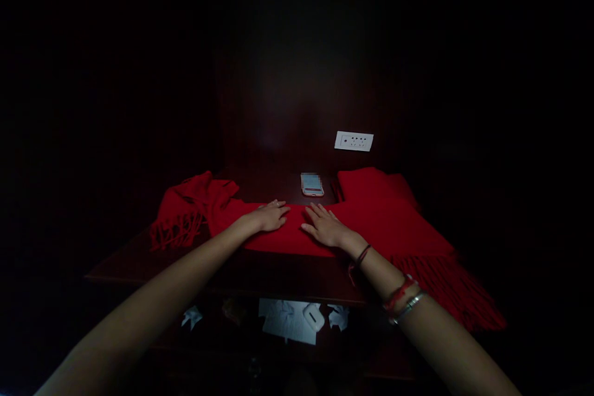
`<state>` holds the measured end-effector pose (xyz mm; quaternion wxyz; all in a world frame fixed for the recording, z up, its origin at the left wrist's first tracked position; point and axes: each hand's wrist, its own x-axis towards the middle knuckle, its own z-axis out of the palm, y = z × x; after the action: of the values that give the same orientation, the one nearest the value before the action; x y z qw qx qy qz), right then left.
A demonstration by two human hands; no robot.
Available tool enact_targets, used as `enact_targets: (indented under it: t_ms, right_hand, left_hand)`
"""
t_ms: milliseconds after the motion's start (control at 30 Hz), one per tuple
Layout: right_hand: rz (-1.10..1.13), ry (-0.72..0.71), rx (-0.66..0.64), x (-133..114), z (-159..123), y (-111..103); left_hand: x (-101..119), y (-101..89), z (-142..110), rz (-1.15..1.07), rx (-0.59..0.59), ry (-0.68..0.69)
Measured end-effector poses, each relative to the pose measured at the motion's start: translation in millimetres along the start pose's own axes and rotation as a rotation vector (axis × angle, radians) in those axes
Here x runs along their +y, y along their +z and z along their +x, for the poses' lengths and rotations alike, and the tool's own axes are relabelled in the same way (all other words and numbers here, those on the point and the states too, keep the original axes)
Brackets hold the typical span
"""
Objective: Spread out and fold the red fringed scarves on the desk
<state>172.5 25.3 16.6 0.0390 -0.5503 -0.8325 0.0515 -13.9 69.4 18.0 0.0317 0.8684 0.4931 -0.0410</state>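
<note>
Red scarf [371, 223] lies across dark surface [278, 272], long axis running left-right; fringed ends at far left and hanging off front right. Left hand [269, 218] and right hand [327, 227] both flat, palms down, fingers spread a bit, pressing scarf's middle, holding nothing. Phone [312, 184] just behind hands.
</note>
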Motion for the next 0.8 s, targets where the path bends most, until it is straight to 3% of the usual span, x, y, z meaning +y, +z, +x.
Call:
enact_targets:
  t_ms: [100,233,333,467,567,800]
  right_hand:
    - [0.008,0.038,-0.074,0.4,19.0,10.6]
    - [0.018,0.105,-0.148,10.8,24.9,27.7]
    - [0.028,0.107,-0.147,14.0,25.6,27.9]
    - [0.03,0.131,-0.069,15.0,32.7,20.2]
    - [0.021,0.191,-0.092,20.7,36.9,22.6]
    - [-0.013,0.185,-0.066,23.8,31.9,23.5]
  left_hand:
    - [5.9,13.2,1.6,-0.082,-0.11,-0.07]
    - [-0.5,23.3,-7.0,-0.133,-0.049,-0.147]
    - [-3.3,23.1,-6.4,-0.142,-0.064,-0.194]
    - [-2.3,24.0,4.9,-0.138,-0.005,-0.136]
    - [-2.0,30.4,9.4,-0.139,-0.002,-0.091]
    - [-2.8,33.5,3.2,-0.087,0.092,-0.071]
